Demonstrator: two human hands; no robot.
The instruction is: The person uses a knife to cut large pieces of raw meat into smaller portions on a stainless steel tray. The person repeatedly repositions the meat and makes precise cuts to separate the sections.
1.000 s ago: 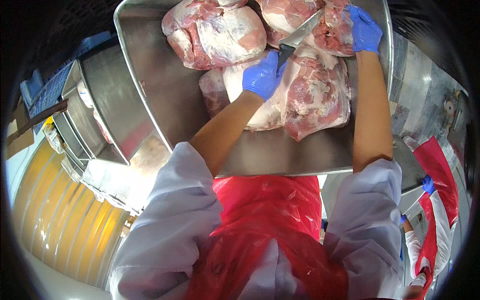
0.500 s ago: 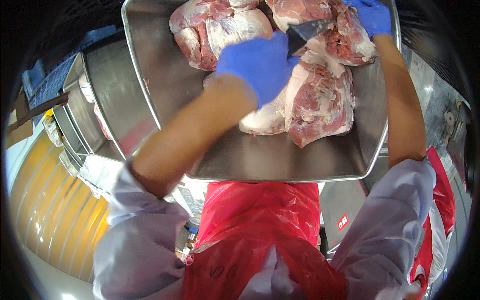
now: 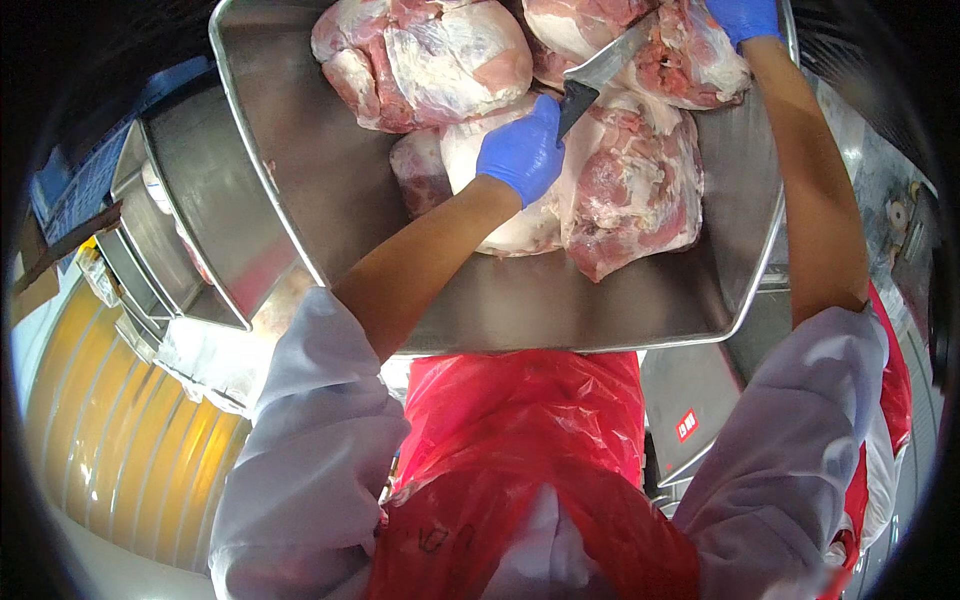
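Observation:
My gloved left hand is closed round the black handle of a knife, its blade angled up and right over raw meat. Several large pale-and-red cuts lie in a deep steel tub: one at upper left, one just right of my left hand, and one at upper right. My gloved right hand is at the upper-right cut, by the tub's rim; its fingers are mostly hidden at the top edge of the picture.
More steel tubs with meat stand at left beside blue plastic crates and a ridged yellow panel. A grey metal surface lies below the tub at right. A co-worker in red apron and white sleeves is partly visible at right.
My right hand has moved up and outward to the right, partly out of the picture. My left hand swung nearer half a second ago and is back over the meat, still holding the knife.

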